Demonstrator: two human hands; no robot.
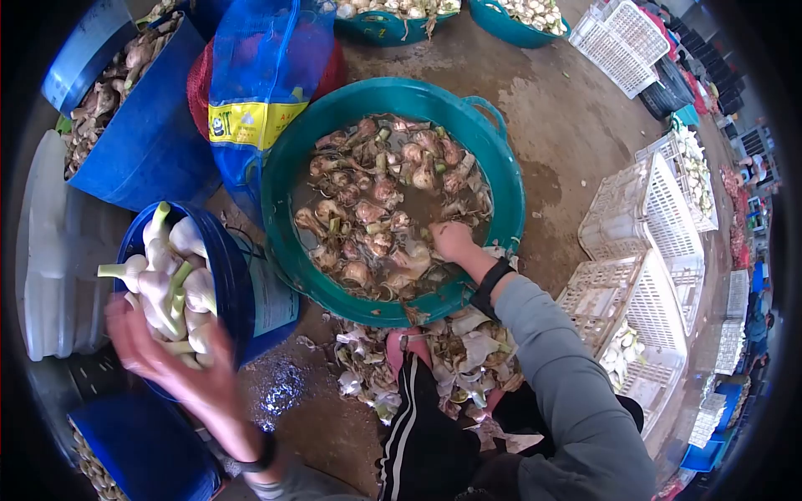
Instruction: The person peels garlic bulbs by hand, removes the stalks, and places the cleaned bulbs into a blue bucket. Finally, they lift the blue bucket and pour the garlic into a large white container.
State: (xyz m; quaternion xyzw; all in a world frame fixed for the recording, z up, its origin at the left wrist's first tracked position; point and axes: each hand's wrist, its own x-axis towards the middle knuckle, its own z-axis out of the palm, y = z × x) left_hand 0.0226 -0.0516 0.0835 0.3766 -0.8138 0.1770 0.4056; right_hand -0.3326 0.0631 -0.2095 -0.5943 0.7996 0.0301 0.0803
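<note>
My left hand [171, 359], blurred by motion, is over a blue bucket [232, 292] of peeled white garlic bulbs [159, 284] with short green stems. Its thumb and fingers are spread apart at the near side of the bulbs, and I see nothing gripped in them. My right hand [455, 241] reaches into a round green tub [393, 96] of murky water with many unpeeled, brownish garlic bulbs [369, 211]. Its fingers are curled closed on a wet garlic bulb [413, 255], their tips partly hidden.
Shed garlic skins [476, 351] lie around my feet below the tub. A blue mesh bag [251, 75] stands behind it. Blue barrels [150, 125] are at the left. White plastic crates [614, 209] line the right. More green tubs [393, 29] of garlic stand at the back.
</note>
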